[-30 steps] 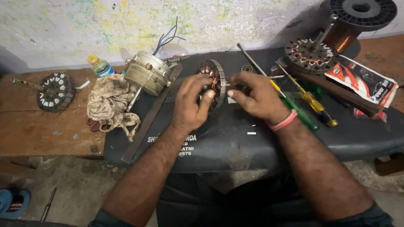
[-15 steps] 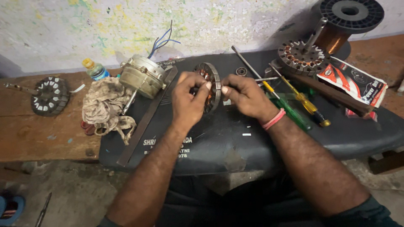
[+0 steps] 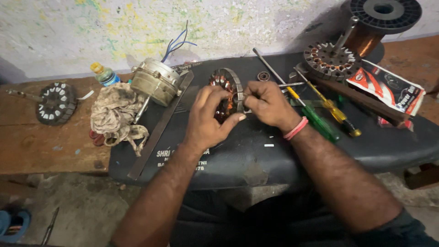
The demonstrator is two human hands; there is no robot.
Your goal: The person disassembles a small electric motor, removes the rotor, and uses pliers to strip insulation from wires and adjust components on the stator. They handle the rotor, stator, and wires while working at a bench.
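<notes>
Black padded seat (image 3: 274,160) serves as our bench, against a paint-flecked wall. Our left hand (image 3: 208,121) grips the copper-wound stator (image 3: 227,87) upright on the seat; our right hand (image 3: 270,104) pinches its rim, fingers closed. Screwdrivers (image 3: 320,112) lie just beside, fan motor (image 3: 155,82) to the left.

Three stators (image 3: 227,93), two screwdrivers (image 3: 320,122), one wire spool (image 3: 379,23).

Stator (image 3: 227,87) between both hands; motor (image 3: 155,82) left; screwdrivers (image 3: 329,107) right.
</notes>
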